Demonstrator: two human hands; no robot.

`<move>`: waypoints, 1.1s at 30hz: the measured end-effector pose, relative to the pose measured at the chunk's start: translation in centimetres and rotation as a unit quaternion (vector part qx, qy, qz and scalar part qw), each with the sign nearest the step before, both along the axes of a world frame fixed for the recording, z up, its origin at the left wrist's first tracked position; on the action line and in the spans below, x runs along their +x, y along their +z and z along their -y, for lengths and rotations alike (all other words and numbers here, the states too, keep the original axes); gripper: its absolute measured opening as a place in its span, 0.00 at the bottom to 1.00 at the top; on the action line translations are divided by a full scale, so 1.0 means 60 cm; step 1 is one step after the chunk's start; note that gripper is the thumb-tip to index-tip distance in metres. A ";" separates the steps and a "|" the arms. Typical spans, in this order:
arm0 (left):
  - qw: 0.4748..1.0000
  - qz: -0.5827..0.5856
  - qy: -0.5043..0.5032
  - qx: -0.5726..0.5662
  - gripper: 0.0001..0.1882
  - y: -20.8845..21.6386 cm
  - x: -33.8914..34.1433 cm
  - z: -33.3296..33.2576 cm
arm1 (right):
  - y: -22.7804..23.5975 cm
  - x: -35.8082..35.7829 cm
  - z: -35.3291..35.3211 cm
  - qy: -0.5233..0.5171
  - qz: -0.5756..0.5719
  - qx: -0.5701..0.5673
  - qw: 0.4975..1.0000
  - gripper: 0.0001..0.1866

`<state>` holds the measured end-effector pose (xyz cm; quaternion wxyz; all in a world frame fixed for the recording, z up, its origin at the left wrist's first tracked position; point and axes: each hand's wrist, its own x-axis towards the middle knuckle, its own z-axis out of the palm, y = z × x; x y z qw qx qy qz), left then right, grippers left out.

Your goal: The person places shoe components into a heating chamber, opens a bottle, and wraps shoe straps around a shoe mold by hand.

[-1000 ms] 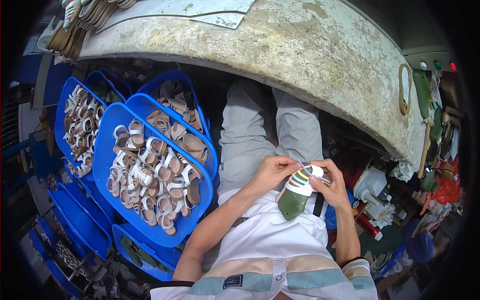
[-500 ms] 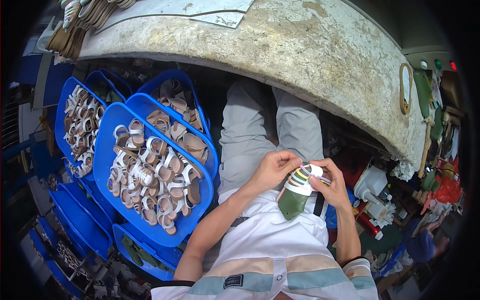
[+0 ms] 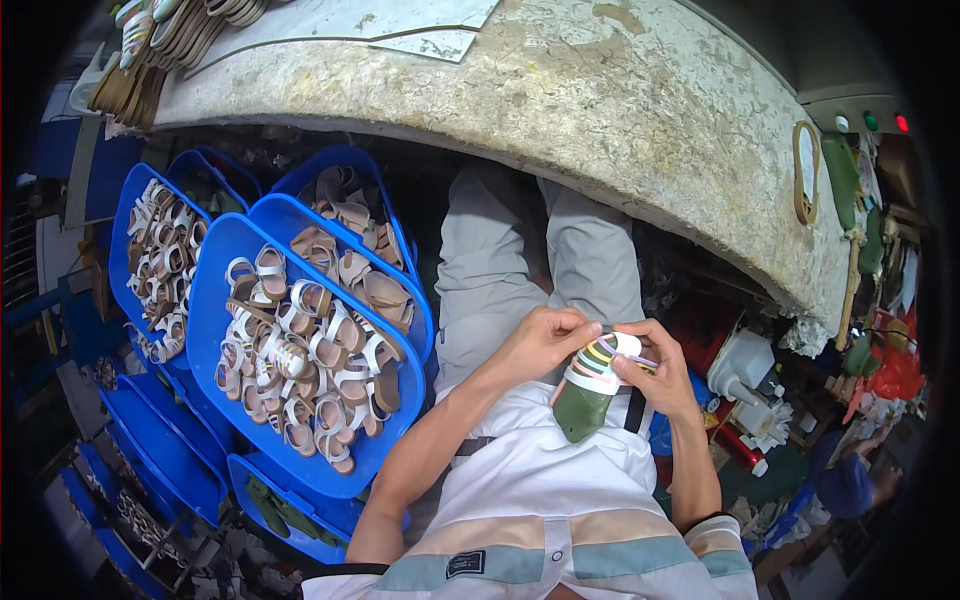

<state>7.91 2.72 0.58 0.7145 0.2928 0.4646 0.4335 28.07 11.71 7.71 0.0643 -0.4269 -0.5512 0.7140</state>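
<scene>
Over my lap is a green shoe last (image 3: 581,412), its rounded end pointing toward my body. A sandal upper (image 3: 597,380) of white bands and several thin coloured straps wraps around it. My left hand (image 3: 548,342) is closed, thumb and fingertips pinching at the far left side of the straps; the exact bit between them is hidden. On the other side, my right hand (image 3: 660,368) grips the sandal upper, its thumb and fingers about a thin purple strap (image 3: 640,360).
Blue tubs (image 3: 213,322) of finished-looking sandals (image 3: 300,350) stand at my left. A worn, pale workbench (image 3: 600,110) curves across the far side, with a sole-shaped ring (image 3: 806,175) at its right end. Bottles, a white jug (image 3: 742,365) and a red bag (image 3: 893,365) crowd the right.
The purple strap, raised in a loop before, now lies lower and flatter near my right fingers. Both hands keep nearly the same place on the sandal upper.
</scene>
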 end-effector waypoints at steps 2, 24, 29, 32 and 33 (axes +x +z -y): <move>0.999 -0.029 0.005 0.026 0.16 0.009 0.000 0.001 | 0.000 -0.002 0.001 -0.008 0.009 -0.002 1.000 0.22; 0.991 0.030 0.132 -0.012 0.23 0.052 0.055 -0.005 | -0.012 0.015 0.072 -0.218 -0.072 0.079 0.970 0.06; 0.994 0.013 0.101 -0.049 0.24 0.050 0.058 -0.001 | -0.006 0.011 0.061 -0.246 -0.076 -0.015 0.966 0.07; 0.992 -0.001 0.122 -0.025 0.22 0.049 0.062 -0.002 | -0.006 0.010 0.055 -0.258 -0.058 -0.059 0.963 0.08; 0.991 -0.009 0.131 -0.029 0.21 0.048 0.063 0.000 | -0.009 0.010 0.053 -0.261 -0.059 -0.060 0.962 0.08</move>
